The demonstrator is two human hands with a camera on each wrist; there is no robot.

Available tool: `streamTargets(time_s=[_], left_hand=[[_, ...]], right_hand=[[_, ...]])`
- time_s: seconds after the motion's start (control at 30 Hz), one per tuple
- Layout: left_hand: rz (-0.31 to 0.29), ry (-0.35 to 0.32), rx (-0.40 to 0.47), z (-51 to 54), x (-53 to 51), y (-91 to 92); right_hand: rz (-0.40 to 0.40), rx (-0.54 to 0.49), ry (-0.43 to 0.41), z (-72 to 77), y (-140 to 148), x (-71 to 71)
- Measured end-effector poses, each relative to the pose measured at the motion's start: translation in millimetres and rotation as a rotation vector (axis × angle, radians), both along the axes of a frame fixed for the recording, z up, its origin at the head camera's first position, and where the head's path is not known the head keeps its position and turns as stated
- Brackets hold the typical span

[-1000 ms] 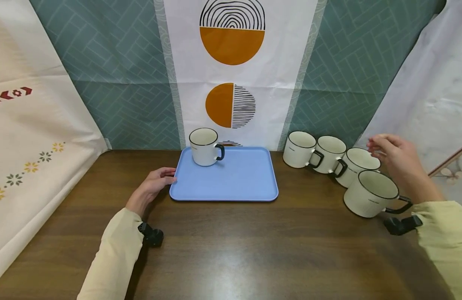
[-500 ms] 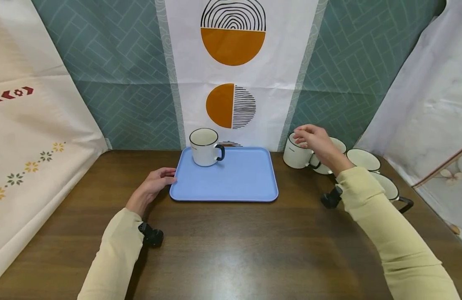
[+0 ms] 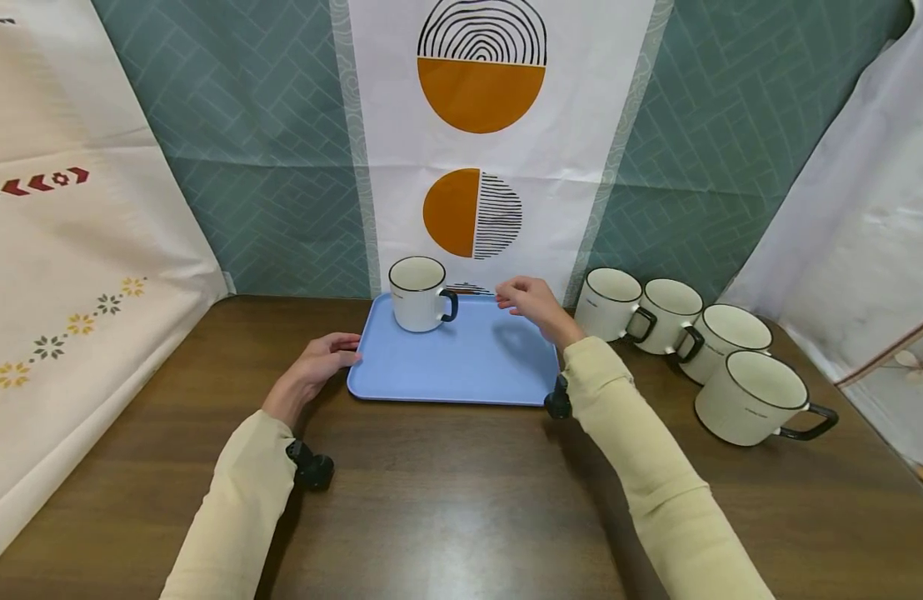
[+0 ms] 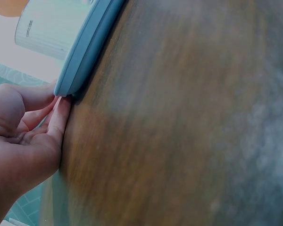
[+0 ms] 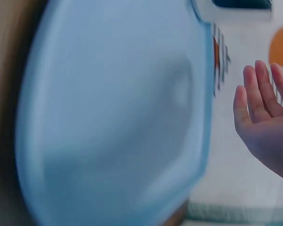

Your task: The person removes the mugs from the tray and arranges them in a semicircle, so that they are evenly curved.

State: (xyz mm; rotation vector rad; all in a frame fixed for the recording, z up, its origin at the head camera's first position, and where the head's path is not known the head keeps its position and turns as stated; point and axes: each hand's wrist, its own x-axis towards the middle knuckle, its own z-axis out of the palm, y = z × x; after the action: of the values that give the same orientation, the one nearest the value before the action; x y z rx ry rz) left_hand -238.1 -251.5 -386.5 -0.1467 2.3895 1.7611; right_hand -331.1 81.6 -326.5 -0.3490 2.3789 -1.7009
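Note:
A light-blue tray point(image 3: 446, 371) lies on the table with one white enamel mug point(image 3: 416, 300) near its back left corner, its black handle pointing right. My left hand point(image 3: 317, 367) pinches the tray's left edge; in the left wrist view its thumb and fingers point(image 4: 61, 115) meet at the rim. Over the tray's right part hovers my right hand point(image 3: 532, 304), holding nothing. In the right wrist view the fingers point(image 5: 255, 96) are spread and apart from the tray, whose surface carries a soft shadow.
Several matching mugs stand in a slanting row at the right: a back mug point(image 3: 610, 302), two behind one another, and a larger front mug point(image 3: 750, 400). Patterned cloths point(image 3: 266, 167) hang behind the wooden table point(image 3: 431, 500) and at both sides.
My right hand has swept left from beside the mugs at the right, across them, to above the tray. The left hand stays at the tray's edge. The head view has shifted slightly.

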Motion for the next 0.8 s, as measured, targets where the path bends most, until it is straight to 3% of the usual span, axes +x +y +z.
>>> streamTargets(time_s=[0.1, 0.2, 0.4, 0.5, 0.6, 0.7, 0.8], left_hand=[[-0.001, -0.005, 0.001, -0.6, -0.3, 1.7], [0.007, -0.012, -0.004, -1.0, -0.5, 1.5], [0.015, -0.013, -0.008, -1.5, 0.5, -1.0], [0.021, -0.011, -0.006, -1.4, 0.0, -1.0], [0.019, -0.004, -0.01, -0.6, 0.3, -0.7], [0.017, -0.001, -0.003, -0.2, 0.1, -0.4], [0.019, 0.001, 0.001, -1.5, 0.2, 0.2]], right_hand=[[0.007, -0.024, -0.001, -8.3, -18, 1.2], [0.001, -0.114, -0.009, -14.6, -36, 3.5], [-0.085, -0.282, -0.039, -30.0, -69, 8.9], [-0.124, -0.252, -0.005, -35.1, -80, 10.5], [-0.128, -0.16, 0.059, -36.4, -89, 13.7], [-0.1, -0.104, 0.116, -35.5, -94, 16.5], [-0.048, -0.128, 0.127, -35.5, -93, 16.5]])
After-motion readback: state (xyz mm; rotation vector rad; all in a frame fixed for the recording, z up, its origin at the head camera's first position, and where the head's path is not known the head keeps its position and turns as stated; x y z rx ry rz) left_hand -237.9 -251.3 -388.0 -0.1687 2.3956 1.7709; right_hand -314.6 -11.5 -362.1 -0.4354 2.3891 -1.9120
